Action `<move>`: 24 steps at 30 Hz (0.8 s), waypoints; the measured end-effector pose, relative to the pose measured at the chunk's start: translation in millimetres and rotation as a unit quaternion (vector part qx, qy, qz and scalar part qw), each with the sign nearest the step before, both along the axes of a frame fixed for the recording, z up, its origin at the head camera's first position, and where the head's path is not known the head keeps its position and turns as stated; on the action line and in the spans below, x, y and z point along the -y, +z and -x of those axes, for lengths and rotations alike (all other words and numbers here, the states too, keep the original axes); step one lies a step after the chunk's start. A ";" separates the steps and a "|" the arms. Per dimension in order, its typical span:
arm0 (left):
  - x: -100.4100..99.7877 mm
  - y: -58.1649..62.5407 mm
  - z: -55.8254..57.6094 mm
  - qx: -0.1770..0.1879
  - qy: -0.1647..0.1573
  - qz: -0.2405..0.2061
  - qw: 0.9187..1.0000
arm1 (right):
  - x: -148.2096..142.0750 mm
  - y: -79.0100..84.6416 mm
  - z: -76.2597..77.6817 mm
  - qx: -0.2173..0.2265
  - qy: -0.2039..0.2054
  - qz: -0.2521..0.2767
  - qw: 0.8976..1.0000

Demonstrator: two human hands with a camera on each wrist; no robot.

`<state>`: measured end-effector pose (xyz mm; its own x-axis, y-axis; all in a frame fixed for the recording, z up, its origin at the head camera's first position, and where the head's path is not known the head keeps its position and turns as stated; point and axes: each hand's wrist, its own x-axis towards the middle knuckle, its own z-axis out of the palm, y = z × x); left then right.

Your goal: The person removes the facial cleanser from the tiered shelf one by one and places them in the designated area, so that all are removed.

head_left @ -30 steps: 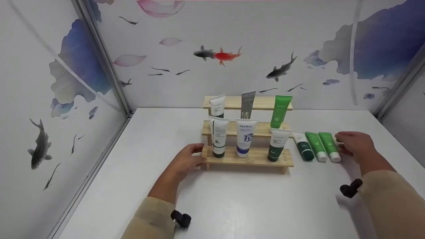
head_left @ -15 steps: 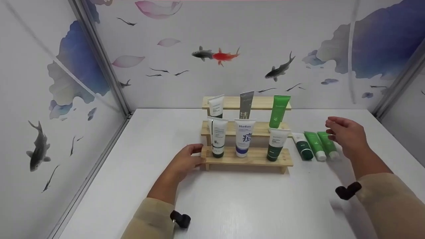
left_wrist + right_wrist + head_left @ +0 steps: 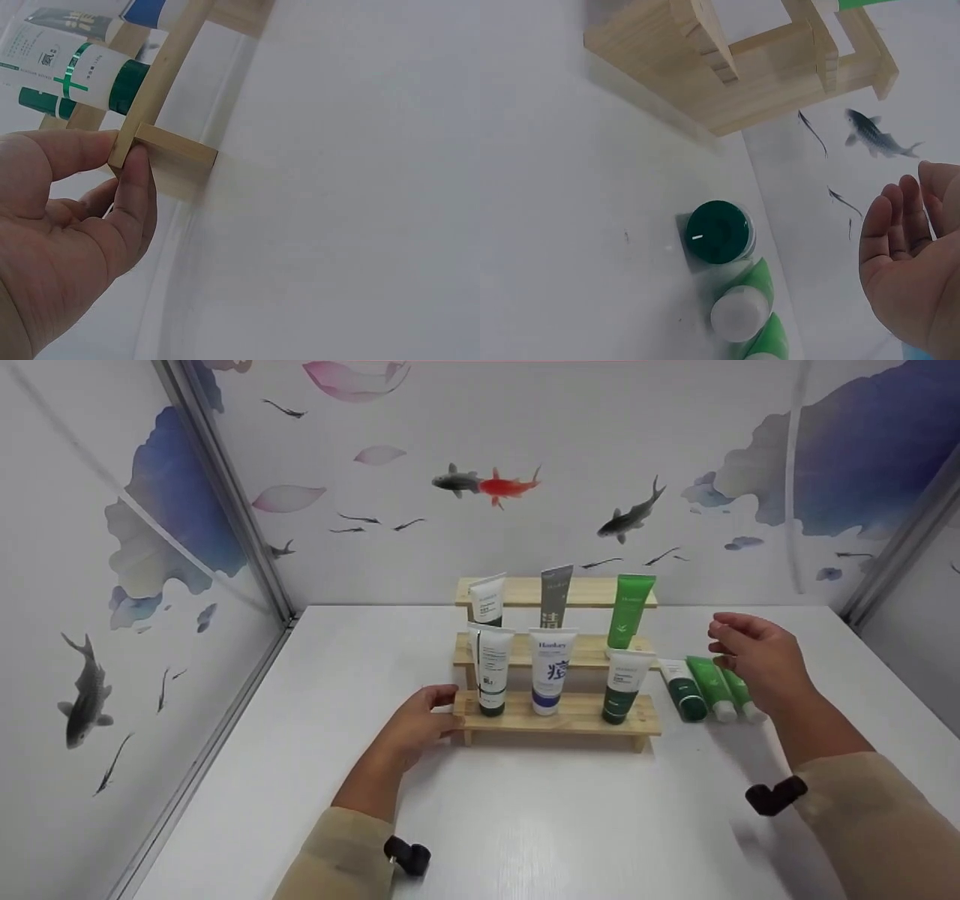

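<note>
My left hand (image 3: 417,726) pinches the left end of the bottom board of a three-tier wooden rack (image 3: 570,721); the left wrist view shows thumb above and fingers below the board. On the bottom tier stand a white tube with a green cap (image 3: 493,671), a white-and-blue tube (image 3: 553,669) and a white-and-dark-green tube (image 3: 626,684). Behind them are another white tube (image 3: 487,598), a grey tube (image 3: 556,594) and a bright green tube (image 3: 631,609). My right hand (image 3: 769,660), fingers loosely bent and holding nothing, hovers over tubes lying right of the rack.
Flat on the white table (image 3: 525,825) lie a dark-green-and-white tube (image 3: 684,690) and two green tubes, the nearer one (image 3: 712,688) in plain sight and the outer one (image 3: 741,694) partly behind my right hand. Printed wall panels (image 3: 360,555) enclose the back and sides.
My right hand has lifted from beside the outer green tube and moved left and away from me, over the lying tubes. The left hand keeps its hold on the rack.
</note>
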<state>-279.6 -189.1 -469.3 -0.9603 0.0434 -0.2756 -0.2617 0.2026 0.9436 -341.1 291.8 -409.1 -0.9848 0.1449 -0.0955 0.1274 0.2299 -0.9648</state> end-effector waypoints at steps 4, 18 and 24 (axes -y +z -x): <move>-0.5 1.0 -1.1 0.000 0.002 0.011 1.000 | 12.0 5.9 -0.2 -0.006 0.002 0.006 1.000; -2.3 2.2 -1.3 0.006 0.007 0.032 0.999 | 48.6 27.8 -8.7 -0.031 0.052 0.053 0.997; -2.0 2.6 -1.7 0.006 0.008 0.033 0.999 | 62.7 35.6 -11.0 -0.058 0.081 0.094 0.991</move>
